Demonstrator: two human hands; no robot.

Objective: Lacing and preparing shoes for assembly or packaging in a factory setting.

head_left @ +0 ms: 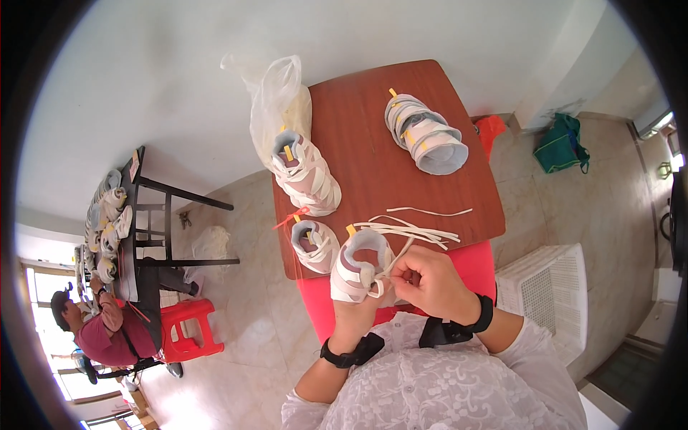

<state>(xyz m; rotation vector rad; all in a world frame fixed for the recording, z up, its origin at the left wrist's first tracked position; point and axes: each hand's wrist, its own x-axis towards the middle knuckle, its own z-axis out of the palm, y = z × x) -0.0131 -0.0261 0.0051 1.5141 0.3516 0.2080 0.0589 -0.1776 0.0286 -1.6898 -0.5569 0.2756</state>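
Note:
My left hand (pixel 357 315) is closed around the lower part of a white and mauve shoe upper (pixel 350 278) at the table's near edge. A yellow tab stands up at its collar. Between the thumb and fingers of my right hand (pixel 438 284), just right of the upper, is a pale shoelace (pixel 403 251). A loop of lace hangs at the upper's front. Just beyond, a bundle of loose laces (pixel 419 231) lies on the brown table (pixel 365 136). Left of the held upper stands another lace-threaded upper (pixel 315 245).
Nested uppers (pixel 307 175) stand at the table's left, beside a clear plastic bag (pixel 281 93). Another nested stack (pixel 427 136) lies far right. A white crate (pixel 548 294) and a green bag (pixel 562 143) are on the floor. At left, a person (pixel 115 333) sits by a table of uppers.

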